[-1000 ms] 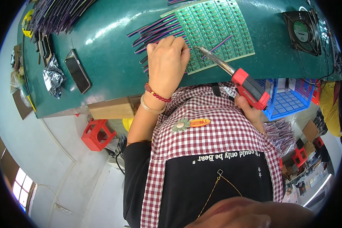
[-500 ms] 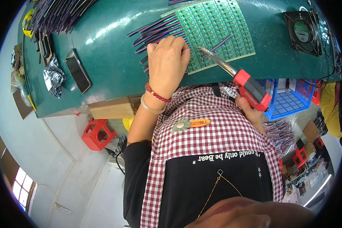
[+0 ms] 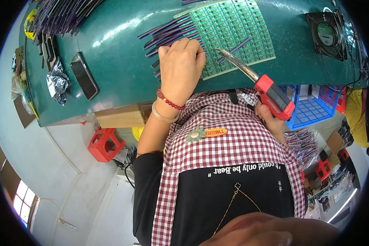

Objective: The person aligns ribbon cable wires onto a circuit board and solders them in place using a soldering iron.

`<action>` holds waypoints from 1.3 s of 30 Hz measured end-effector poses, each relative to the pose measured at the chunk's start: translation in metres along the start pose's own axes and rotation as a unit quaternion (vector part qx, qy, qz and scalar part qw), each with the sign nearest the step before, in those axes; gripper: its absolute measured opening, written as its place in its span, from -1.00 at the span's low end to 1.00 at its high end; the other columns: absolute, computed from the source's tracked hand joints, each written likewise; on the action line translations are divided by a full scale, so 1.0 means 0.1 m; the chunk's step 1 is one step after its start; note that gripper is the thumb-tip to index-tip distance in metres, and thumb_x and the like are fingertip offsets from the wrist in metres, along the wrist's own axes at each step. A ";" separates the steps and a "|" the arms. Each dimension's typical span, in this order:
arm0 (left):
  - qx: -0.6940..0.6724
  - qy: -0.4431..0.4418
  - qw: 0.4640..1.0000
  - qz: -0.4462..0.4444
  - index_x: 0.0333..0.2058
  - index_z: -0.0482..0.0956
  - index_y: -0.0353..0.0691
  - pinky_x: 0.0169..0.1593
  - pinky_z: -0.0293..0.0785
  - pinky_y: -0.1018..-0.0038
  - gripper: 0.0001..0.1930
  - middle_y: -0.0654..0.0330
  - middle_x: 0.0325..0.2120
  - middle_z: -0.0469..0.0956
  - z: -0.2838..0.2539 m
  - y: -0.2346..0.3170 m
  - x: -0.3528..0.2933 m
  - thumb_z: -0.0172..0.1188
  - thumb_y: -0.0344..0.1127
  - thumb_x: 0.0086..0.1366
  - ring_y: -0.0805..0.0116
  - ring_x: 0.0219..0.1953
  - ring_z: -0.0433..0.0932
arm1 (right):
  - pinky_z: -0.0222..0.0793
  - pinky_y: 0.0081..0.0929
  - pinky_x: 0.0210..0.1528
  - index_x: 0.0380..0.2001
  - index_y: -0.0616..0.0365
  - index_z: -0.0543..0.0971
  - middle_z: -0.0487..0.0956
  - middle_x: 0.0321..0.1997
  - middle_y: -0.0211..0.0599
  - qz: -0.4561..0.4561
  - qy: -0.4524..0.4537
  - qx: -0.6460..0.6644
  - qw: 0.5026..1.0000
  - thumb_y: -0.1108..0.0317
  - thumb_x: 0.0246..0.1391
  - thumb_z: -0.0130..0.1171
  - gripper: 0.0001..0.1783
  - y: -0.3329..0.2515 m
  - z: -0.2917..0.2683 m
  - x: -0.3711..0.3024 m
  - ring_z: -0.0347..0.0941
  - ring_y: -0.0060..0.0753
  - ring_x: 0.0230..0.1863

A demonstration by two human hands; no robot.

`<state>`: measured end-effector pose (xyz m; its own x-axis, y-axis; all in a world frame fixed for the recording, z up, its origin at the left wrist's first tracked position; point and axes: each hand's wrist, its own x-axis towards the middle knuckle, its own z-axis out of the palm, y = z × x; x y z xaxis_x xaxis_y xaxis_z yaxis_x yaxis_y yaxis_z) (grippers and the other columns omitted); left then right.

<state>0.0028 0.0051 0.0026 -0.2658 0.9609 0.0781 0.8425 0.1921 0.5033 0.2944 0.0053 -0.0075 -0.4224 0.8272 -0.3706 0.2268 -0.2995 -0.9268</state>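
My left hand [image 3: 181, 65] is closed, its fingers curled down over the left edge of a green circuit board panel [image 3: 238, 33]. Its back hides whatever the fingers pinch. Striped black, pink and blue wires [image 3: 168, 37] stick out leftward from that edge, some passing beneath the hand. My right hand [image 3: 269, 119] grips a soldering iron [image 3: 272, 98] by its red and black handle, near the apron. The iron slants up and left, its tip over the panel just right of my left hand. A loose striped wire [image 3: 240, 46] lies across the panel beside the tip.
A black fan [image 3: 326, 36] stands at the table's right. On the left lie a phone [image 3: 84, 76], crumpled foil [image 3: 58, 84] and a large wire bundle [image 3: 63, 16]. Below the table's front edge are a blue crate [image 3: 311, 110] and a red stool [image 3: 105, 144].
The soldering iron has shifted slightly right, its tip moving away from my left hand. My left hand stays in place.
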 end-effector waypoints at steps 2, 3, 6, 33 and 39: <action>0.001 0.001 1.000 -0.001 -0.57 0.47 -0.20 -0.32 0.14 0.37 -0.91 0.25 -0.58 0.47 0.00 0.00 0.00 0.21 -0.41 0.01 0.28 -0.49 0.46 | 0.38 -0.57 -0.25 -0.16 0.24 0.56 0.57 -0.27 -0.33 0.015 -0.003 0.013 1.000 0.40 -0.03 0.29 -0.68 -0.01 0.01 0.01 0.46 -0.56 -0.30; -0.002 0.003 1.000 0.001 -0.57 0.47 -0.20 -0.32 0.14 0.37 -0.91 0.25 -0.58 0.47 0.00 -0.01 0.00 0.21 -0.41 0.01 0.28 -0.49 0.46 | 0.38 -0.57 -0.25 -0.17 0.24 0.56 0.57 -0.28 -0.34 0.009 -0.017 -0.001 1.000 0.40 -0.03 0.30 -0.68 -0.02 0.03 0.03 0.46 -0.56 -0.31; -0.004 0.002 1.000 0.002 -0.58 0.47 -0.20 -0.32 0.14 0.37 -0.91 0.25 -0.58 0.47 0.00 -0.01 0.00 0.21 -0.41 0.01 0.28 -0.49 0.46 | 0.37 -0.58 -0.27 -0.18 0.24 0.56 0.57 -0.30 -0.35 0.006 -0.042 -0.024 0.999 0.40 -0.04 0.31 -0.69 -0.03 0.02 0.03 0.46 -0.57 -0.32; 0.057 0.009 0.998 -0.006 -0.51 0.52 -0.12 -0.27 0.17 0.34 -0.95 0.27 -0.52 0.45 -0.15 0.08 -0.02 0.22 -0.39 0.02 0.27 -0.41 0.45 | 0.28 -0.60 -0.46 -0.03 0.33 0.41 0.46 -0.51 -0.35 -0.066 0.032 0.089 0.993 0.44 0.10 0.13 -0.64 -0.16 -0.08 0.12 0.33 -0.59 -0.54; -0.028 0.034 0.996 0.079 -0.50 0.51 -0.18 -0.36 0.34 0.29 -0.95 0.18 -0.53 0.46 0.17 0.36 0.26 0.19 -0.39 0.05 0.17 -0.39 0.48 | 0.19 -0.55 -0.53 -0.01 0.36 0.34 0.29 -0.66 -0.39 -0.137 0.066 0.119 0.981 0.30 0.18 -0.01 -0.60 -0.31 -0.11 0.26 0.15 -0.60 -0.67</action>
<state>0.0345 0.0404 0.0079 -0.1643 0.9622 0.2174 0.8499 0.0262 0.5264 0.2859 0.0420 0.0125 -0.3186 0.9416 -0.1090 -0.0968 -0.1467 -0.9844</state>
